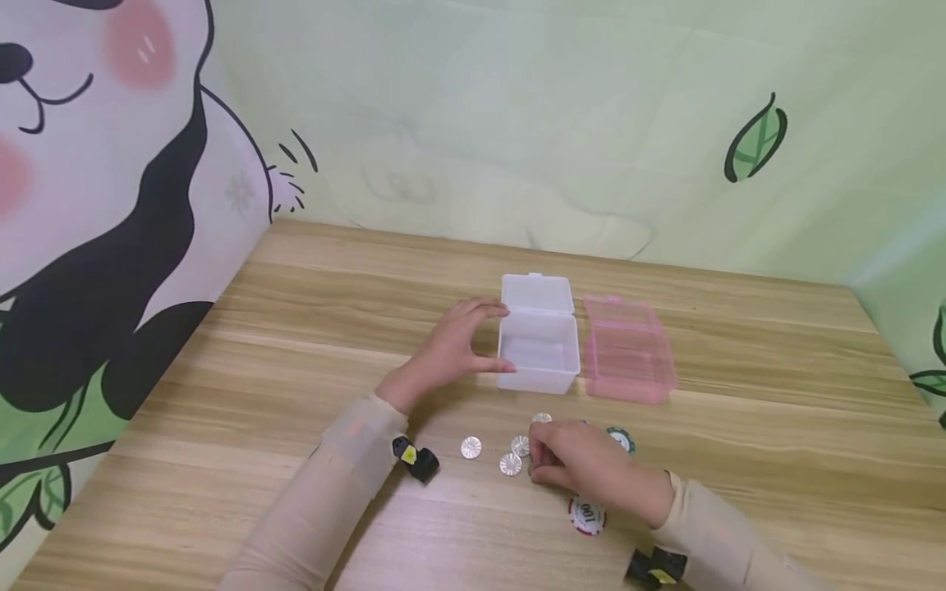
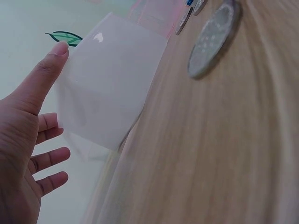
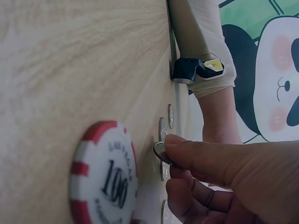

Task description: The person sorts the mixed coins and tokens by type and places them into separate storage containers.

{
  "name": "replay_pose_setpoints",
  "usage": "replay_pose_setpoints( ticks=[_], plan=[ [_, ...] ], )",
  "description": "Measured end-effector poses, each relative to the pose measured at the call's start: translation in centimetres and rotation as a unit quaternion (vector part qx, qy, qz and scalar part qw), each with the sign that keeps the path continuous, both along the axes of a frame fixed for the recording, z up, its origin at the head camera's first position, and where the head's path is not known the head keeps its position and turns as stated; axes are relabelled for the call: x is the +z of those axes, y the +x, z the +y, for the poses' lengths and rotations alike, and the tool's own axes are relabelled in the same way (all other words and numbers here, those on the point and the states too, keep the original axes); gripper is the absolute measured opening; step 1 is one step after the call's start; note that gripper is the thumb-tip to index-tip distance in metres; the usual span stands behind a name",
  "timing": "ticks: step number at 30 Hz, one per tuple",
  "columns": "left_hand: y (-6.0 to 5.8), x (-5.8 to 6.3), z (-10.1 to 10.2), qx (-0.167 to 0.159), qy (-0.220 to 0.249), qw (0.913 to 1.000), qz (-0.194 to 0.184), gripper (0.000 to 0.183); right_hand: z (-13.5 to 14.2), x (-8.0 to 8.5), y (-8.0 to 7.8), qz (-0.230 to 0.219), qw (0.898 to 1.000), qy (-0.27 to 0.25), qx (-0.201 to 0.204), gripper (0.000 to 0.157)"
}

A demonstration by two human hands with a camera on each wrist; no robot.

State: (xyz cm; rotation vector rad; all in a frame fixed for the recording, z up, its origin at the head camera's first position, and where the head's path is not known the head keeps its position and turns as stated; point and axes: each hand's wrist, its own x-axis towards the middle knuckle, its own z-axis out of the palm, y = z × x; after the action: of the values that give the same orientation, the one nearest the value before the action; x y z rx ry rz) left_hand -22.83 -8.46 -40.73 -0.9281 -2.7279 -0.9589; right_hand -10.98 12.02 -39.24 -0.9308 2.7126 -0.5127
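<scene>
A translucent white plastic box (image 1: 538, 381) stands with its lid tipped back and its inside bare. At its left side is my left hand (image 1: 452, 345), thumb at the front rim and fingertips by the back corner; in the left wrist view the thumb and fingers look fairly straight. My right hand (image 1: 591, 464) is low over the table, pinching a silver coin (image 3: 160, 152) between thumb and forefinger. Several silver coins (image 1: 510, 465) lie beside it. A red-and-white 100 poker chip (image 1: 587, 515) lies nearer me, and a green-edged chip (image 1: 621, 438) shows partly behind the hand.
A translucent pink box (image 1: 631, 390), lid folded back, stands right of the white one. The wooden table (image 1: 310, 328) runs back to a wall (image 1: 517, 123) printed with a panda and leaves. Each forearm carries a black strapped device (image 1: 416, 460).
</scene>
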Motion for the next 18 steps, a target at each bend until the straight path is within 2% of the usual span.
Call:
replay_pose_setpoints(
  ticks=[9,18],
  plan=[
    [-0.2,0.0,0.0,-0.002,0.002,1.0,0.005,0.078,0.5,1.3,-0.8,-0.013,0.999,-0.035,0.004,0.017],
    [0.0,-0.1,-0.1,-0.002,0.002,1.0,-0.007,0.08,1.0,3.2,-2.5,-0.023,0.998,-0.057,0.0,0.015]
  ],
)
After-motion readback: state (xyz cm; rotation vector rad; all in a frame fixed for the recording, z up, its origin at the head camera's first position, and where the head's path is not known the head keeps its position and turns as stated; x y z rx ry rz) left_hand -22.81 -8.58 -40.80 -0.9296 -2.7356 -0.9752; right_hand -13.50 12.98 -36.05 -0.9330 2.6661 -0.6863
